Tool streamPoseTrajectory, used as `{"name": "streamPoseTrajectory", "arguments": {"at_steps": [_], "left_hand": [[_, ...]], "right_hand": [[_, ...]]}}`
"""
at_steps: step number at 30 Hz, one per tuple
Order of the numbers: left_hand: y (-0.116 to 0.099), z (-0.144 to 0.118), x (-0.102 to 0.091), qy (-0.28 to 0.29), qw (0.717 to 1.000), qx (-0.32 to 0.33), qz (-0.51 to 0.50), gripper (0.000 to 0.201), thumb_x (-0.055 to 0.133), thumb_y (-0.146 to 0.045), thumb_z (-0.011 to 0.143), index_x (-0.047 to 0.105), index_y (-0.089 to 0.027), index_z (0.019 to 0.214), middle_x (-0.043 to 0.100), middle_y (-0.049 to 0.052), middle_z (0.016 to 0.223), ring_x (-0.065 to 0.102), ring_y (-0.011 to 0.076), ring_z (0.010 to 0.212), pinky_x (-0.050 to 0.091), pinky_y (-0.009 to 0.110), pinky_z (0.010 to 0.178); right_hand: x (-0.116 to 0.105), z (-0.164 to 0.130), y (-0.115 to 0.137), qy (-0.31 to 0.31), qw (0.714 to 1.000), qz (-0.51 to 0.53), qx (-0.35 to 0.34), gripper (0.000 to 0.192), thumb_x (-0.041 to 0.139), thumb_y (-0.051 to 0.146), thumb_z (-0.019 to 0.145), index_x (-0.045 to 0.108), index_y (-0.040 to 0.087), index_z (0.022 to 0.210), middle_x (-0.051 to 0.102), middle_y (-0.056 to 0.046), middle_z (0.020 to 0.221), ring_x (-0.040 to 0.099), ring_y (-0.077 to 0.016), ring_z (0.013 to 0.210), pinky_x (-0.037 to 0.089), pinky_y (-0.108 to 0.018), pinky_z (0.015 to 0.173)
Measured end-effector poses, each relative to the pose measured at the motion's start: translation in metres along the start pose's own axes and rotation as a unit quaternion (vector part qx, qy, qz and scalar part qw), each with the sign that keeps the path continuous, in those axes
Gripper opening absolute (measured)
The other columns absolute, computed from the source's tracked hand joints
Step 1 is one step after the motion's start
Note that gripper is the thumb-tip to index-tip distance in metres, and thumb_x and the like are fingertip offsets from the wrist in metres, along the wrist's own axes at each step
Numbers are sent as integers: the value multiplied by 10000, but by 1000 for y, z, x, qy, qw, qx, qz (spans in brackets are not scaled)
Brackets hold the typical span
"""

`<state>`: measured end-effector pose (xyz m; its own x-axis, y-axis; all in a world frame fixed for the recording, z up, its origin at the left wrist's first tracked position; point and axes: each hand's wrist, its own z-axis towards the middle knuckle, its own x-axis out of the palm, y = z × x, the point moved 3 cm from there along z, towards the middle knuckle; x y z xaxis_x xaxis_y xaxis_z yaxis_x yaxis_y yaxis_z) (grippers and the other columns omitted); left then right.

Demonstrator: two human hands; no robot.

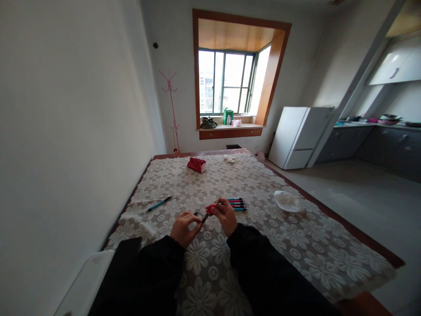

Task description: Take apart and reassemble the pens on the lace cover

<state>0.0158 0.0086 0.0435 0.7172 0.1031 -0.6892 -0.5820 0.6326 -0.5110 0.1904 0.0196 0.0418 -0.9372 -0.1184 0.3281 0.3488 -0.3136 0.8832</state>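
Observation:
Between my two hands, over the table, is a red and black pen [205, 217], tilted up to the right. My left hand [184, 228] pinches its black lower end between thumb and fingertips. The fingers of my right hand [226, 216] close on its red upper part, partly covering it. A small dark piece [195, 213] shows beside the left fingers; what it is I cannot tell. Just beyond my right hand lie several pens [237, 203] in a row, blue and red with black ends. A blue and black pen [159, 203] lies apart, to the left.
A floral lace cloth [256, 259] covers the table. On it lie a red packet [196, 164], a small white item [229, 159] and a crumpled whitish bag [287, 201]. A wall [72, 123] runs along the left side. A white fridge [296, 136] stands beyond the table, to the right.

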Motion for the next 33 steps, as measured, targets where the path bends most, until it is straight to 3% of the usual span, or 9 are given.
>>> {"name": "streamPoseTrajectory", "arguments": {"at_steps": [17,22,33], "left_hand": [[-3,1,-2,-2,1000,1,14,59,575,-216,774,628,-220,749,660,29,777,611,193,831,476,304,769],[0,0,-1,-3,1000,-4,21,65,547,-209,779,611,-214,766,650,38,801,616,195,837,488,299,760],[4,-2,0,-15,1000,-6,23,55,548,-196,776,593,-215,752,637,37,789,621,192,810,506,301,745]], "right_hand": [[4,0,3,15,1000,20,-9,341,648,432,825,429,206,955,721,-95,869,686,-208,738,536,-339,668],[3,1,1,-19,998,64,9,429,637,527,802,437,202,998,717,-97,844,689,-226,711,549,-377,673],[-4,5,-11,-54,995,87,24,405,610,572,797,448,214,896,708,-80,803,692,-261,723,559,-387,602]]}}
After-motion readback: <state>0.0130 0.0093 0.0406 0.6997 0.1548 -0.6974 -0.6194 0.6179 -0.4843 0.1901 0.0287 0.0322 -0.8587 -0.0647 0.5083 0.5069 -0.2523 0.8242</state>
